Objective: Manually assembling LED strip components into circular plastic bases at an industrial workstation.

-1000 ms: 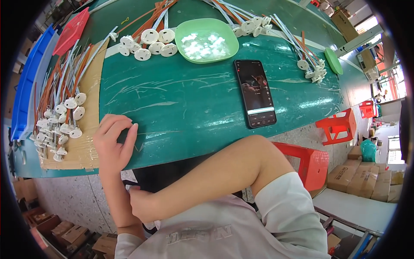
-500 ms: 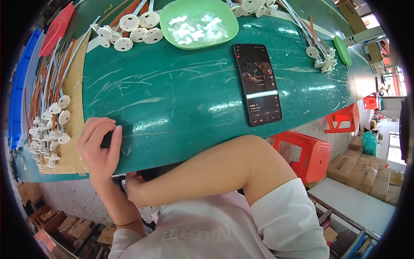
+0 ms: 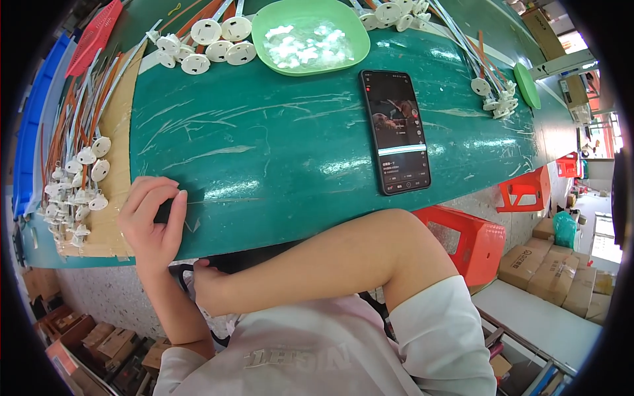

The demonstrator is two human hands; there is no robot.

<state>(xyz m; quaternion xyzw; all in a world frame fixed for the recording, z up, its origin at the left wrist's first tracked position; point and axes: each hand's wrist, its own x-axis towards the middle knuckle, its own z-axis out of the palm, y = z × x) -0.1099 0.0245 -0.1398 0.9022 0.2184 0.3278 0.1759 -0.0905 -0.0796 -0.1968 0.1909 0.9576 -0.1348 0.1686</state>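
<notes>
My left hand (image 3: 150, 221) rests at the table's near left edge, fingers loosely curled and thumb tip close to the index fingertip. Nothing shows between them. My right forearm crosses in front of my body, and my right hand (image 3: 208, 289) lies against my left forearm, below the table edge. Most of its fingers are hidden there; a dark curved thing beside it is too unclear to name. A black smartphone (image 3: 395, 132) with a lit screen lies face up on the green table (image 3: 264, 165), apart from both hands.
At the far side stands a green bowl (image 3: 360, 46) of small, whitish translucent pieces. White round-headed parts with wires (image 3: 100, 170) lie in bundles at left, on cardboard, with more at the back and right. Red stools (image 3: 479, 244) and cartons (image 3: 555, 270) stand at right.
The whole view has shifted slightly. Both hands keep the same pose, and the phone and parts stay where they were on the table.
</notes>
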